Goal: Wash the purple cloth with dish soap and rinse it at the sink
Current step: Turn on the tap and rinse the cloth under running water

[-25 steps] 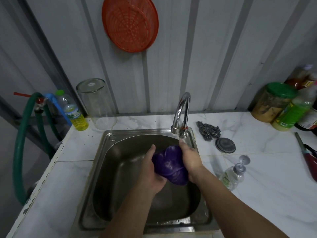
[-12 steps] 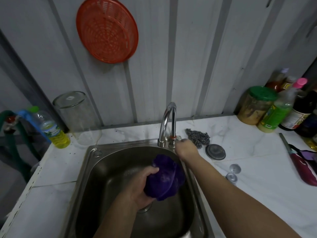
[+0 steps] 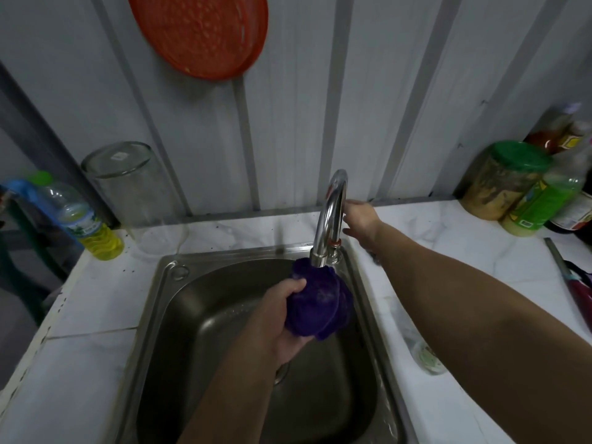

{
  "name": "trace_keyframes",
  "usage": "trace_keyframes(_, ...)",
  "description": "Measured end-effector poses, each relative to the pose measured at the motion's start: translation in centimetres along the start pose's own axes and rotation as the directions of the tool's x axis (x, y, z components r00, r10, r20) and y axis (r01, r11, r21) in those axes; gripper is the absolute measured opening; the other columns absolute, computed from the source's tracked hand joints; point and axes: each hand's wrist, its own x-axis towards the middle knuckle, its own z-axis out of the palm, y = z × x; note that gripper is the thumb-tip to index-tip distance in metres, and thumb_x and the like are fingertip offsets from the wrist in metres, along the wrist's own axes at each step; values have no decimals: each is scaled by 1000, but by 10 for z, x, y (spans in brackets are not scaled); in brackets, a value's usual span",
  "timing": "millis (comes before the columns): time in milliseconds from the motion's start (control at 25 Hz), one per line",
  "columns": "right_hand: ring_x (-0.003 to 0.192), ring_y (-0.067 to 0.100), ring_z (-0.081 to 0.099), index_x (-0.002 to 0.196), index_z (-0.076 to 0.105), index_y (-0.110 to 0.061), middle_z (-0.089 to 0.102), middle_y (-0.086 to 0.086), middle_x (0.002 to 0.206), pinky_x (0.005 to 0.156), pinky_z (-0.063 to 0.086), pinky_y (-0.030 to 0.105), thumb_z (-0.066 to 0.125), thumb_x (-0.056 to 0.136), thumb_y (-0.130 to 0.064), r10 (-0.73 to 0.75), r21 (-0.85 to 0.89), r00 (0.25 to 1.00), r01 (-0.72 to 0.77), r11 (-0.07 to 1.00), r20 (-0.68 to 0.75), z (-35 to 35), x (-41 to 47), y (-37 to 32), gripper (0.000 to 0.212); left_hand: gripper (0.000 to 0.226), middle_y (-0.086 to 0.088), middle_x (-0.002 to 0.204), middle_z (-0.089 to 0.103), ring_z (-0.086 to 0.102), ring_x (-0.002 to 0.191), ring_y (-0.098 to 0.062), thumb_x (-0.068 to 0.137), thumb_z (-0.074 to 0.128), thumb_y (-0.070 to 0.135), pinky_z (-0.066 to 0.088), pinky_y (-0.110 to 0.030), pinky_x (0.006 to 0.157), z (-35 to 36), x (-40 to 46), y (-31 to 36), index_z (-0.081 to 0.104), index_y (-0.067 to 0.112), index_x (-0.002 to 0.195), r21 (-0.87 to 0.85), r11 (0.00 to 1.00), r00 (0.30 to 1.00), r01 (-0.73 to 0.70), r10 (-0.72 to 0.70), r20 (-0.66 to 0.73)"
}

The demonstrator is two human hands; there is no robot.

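My left hand (image 3: 282, 318) is gripping the bunched purple cloth (image 3: 318, 307) over the sink (image 3: 166, 315), its length running upright, top touching the tap (image 3: 331, 219) spout. My right hand (image 3: 360, 219) is hovering behind the tap, fingers loosely open.

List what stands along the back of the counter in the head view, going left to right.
Plastic bottle of yellow liquid → upturned glass jar → faucet → right hand, reaching just behind the faucet → green-lidded jar → green bottle. The bottles behind those two overlap too much to order.
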Motion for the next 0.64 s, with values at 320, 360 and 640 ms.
trace_keyframes(320, 73, 23, 62, 91, 68, -11, 68, 10, 85, 73, 59, 34, 53, 98, -7, -69, -217, 993, 88, 972, 94, 2, 30, 16, 17, 23, -15, 115, 78, 66, 117, -39, 92, 61, 17, 49, -54, 105, 3, 18, 3, 83, 15, 100, 9, 1000, 995, -14, 13, 100)
trace_keyframes(360, 69, 20, 61, 88, 68, -12, 68, 7, 82, 65, 57, 29, 56, 97, -6, -77, -255, 992, 102, 961, 104, 1, 32, 17, 16, 23, -15, 115, 78, 66, 118, -39, 91, 62, 17, 49, -54, 106, 3, 19, 4, 82, 16, 101, 7, 1000, 994, -13, 12, 112)
trace_keyframes(640, 67, 20, 65, 84, 75, -7, 72, 6, 77, 67, 60, 35, 63, 94, -16, -86, -198, 994, 70, 978, -74, 6, 47, 34, 18, 25, -13, 112, 79, 71, 112, -37, 91, 60, 18, 55, -51, 99, 4, 21, 3, 84, 18, 97, -11, 1000, 992, -14, 15, 129)
